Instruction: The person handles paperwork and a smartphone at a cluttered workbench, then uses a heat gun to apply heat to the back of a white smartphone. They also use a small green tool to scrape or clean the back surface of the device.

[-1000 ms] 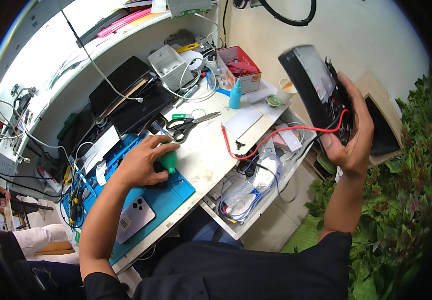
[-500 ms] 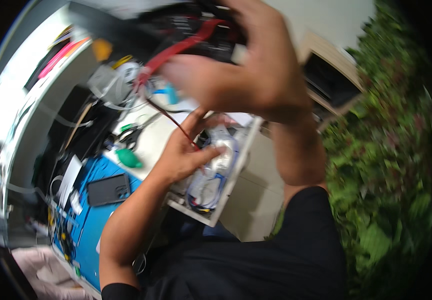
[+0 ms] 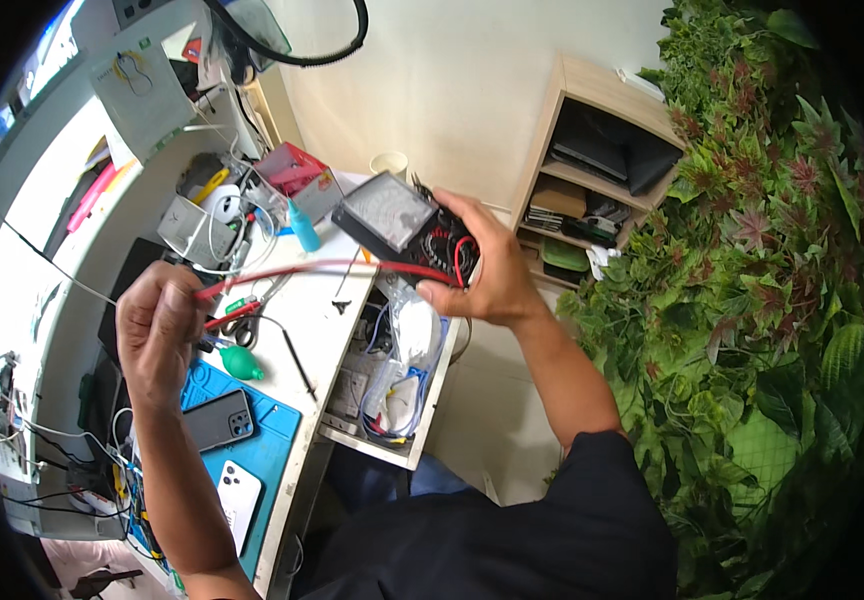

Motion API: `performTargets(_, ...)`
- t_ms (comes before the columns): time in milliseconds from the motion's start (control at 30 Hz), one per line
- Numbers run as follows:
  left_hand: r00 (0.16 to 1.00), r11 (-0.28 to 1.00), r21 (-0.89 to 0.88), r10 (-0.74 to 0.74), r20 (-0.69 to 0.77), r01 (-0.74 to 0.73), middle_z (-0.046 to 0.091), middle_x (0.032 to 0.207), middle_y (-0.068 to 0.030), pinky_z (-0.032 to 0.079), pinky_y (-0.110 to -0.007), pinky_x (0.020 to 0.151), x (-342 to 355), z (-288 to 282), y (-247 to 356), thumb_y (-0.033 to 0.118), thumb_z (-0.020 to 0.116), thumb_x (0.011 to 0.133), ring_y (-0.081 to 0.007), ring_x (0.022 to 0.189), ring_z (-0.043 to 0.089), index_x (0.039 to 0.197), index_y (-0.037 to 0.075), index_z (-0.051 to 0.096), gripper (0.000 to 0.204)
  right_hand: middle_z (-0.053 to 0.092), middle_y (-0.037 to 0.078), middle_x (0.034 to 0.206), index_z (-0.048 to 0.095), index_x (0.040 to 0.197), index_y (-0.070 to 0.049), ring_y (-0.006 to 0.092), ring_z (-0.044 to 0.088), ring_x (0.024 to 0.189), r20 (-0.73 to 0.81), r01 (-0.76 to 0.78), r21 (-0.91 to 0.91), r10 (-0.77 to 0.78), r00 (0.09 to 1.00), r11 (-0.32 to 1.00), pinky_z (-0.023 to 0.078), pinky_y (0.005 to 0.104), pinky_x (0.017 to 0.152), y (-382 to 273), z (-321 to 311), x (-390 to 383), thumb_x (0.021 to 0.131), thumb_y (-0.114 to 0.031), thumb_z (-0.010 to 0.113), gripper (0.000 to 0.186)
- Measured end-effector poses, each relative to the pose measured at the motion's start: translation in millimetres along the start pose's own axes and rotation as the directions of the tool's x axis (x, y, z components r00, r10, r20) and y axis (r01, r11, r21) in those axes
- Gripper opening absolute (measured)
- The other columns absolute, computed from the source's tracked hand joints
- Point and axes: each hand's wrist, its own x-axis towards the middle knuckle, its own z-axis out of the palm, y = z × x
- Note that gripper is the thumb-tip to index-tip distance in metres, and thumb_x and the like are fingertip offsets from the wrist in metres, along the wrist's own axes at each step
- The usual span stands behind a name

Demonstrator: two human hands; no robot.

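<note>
In my right hand, on the right above the open drawer, is a black case with a clear window. Dark and red wires bunch at its right end, under my fingers. A red cable stretches from there across the desk to my left hand, whose fingers are closed on its other end. Just beside that fist is a red stick-like piece; I cannot tell whether it is held. A thin black lead hangs or lies over the desk edge near the drawer.
The open drawer holds bagged items and blue cables. A blue mat bears a dark phone and a white phone. Nearby are a green bulb blower and a light-blue bottle. Leafy plants line the right.
My hands have drawn apart: the left moved left with the red cable, the right came down with the case from the top. The view has shifted, showing more of the desk and wall.
</note>
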Motion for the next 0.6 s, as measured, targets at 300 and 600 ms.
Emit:
performTargets(300, 0.878, 0.693, 0.721, -0.339, 0.338, -0.010, 0.073, 0.077, -0.0100, 0.055, -0.038, 0.072, 26, 29, -65, 0.033, 0.072, 0.106, -0.0141, 0.076, 0.068, 0.103, 0.001, 0.080, 0.034, 0.061, 0.025, 0.151, 0.044, 0.160, 0.006, 0.0382, 0.064, 0.137, 0.116, 0.210, 0.306, -0.256, 0.960, 0.928, 0.048, 0.0428, 0.119, -22, 5, 4, 0.055, -0.033, 0.090, 0.121)
performTargets(600, 0.754, 0.803, 0.285, -0.593, 0.284, 0.524, 0.077, 0.106, -0.0107, 0.057, -0.029, 0.087, 32, 23, -52, 0.036, 0.083, 0.096, -0.0156, 0.093, 0.072, 0.130, -0.003, 0.074, 0.052, 0.056, 0.027, 0.152, 0.053, 0.152, -0.001, 0.0460, 0.057, 0.141, 0.419, 0.127, 0.276, -0.238, 0.876, 0.953, 0.044, 0.0490, 0.121, -42, 56, -7, 0.060, -0.041, 0.089, 0.107)
